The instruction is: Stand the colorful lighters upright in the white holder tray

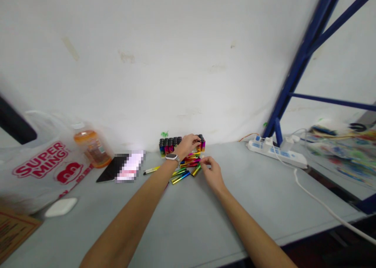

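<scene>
A: Left hand?
B: left hand (pixel 189 142) is at the right part of the upright tubes (pixel 166 147), fingers bent. Can't tell if it's gripping one. Watch (pixel 172 157) on that wrist.
A: Right?
B: right hand (pixel 213 173) is lower and nearer, thumb and fingers drawn together by a green-gold tube (pixel 196 170). Can't tell if it's held.
A: Tubes overall?
B: Upright ones: black tops, packed near the wall (pixel 188 64). loose tubes (pixel 181 177) lie in a pile between hands and in front, on the table (pixel 182 229).
A: Further out?
B: Left: phone (pixel 131 165), screen pixelated, then bottle (pixel 92 146), tilted, and bag (pixel 38 166). Right: power strip (pixel 289 157) with plugs in, blue frame (pixel 293 78) just behind.
</scene>
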`<state>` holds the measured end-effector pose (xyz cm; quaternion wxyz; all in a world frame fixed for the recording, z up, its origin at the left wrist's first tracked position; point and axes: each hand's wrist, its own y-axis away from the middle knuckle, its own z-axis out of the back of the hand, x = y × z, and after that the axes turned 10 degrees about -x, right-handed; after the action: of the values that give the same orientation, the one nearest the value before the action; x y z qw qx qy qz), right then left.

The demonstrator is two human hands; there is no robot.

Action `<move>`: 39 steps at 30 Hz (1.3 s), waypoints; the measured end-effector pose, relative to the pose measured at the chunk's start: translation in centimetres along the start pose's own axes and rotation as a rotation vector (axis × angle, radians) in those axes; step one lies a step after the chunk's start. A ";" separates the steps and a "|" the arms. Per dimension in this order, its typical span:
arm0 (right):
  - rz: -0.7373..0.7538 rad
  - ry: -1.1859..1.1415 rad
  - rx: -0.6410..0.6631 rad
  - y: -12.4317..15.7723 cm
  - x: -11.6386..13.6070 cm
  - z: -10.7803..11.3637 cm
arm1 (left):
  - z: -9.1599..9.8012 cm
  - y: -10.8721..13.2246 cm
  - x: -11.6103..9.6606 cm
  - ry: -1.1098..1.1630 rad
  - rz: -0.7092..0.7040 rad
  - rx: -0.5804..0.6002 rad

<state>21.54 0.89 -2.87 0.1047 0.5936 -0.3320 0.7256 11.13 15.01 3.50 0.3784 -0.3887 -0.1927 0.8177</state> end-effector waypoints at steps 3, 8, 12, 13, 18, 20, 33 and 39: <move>0.005 0.007 0.000 -0.1 0.0 0.0 | 0.2 -0.2 -0.1 0.015 0.013 0.027; 0.018 0.005 -0.005 -0.1 0.0 0.0 | 0.7 -0.4 -0.2 0.020 0.044 0.074; 0.011 -0.003 0.003 0.0 0.0 -0.1 | 0.6 0.0 -0.3 -0.001 0.050 0.056; 0.011 -0.002 0.005 0.0 0.0 -0.1 | 0.5 0.3 -0.4 -0.028 0.031 0.049; 0.034 0.031 -0.011 -0.3 -0.3 0.1 | 0.1 2.0 -0.9 -0.233 -0.126 0.016; 0.052 0.049 -0.016 -0.3 -0.5 0.2 | 0.0 2.7 -1.1 -0.306 -0.135 0.012; 0.278 0.540 0.241 -0.3 0.8 1.0 | 3.6 6.3 -2.3 -0.189 -0.137 -0.114; 0.156 0.839 0.248 1.2 2.8 -0.4 | 3.3 11.3 -2.2 -0.062 0.024 -0.250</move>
<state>19.81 -0.42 -0.72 0.1035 0.2292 -0.2149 0.9437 4.13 6.00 -0.20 0.3109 -0.4097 -0.2999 0.8035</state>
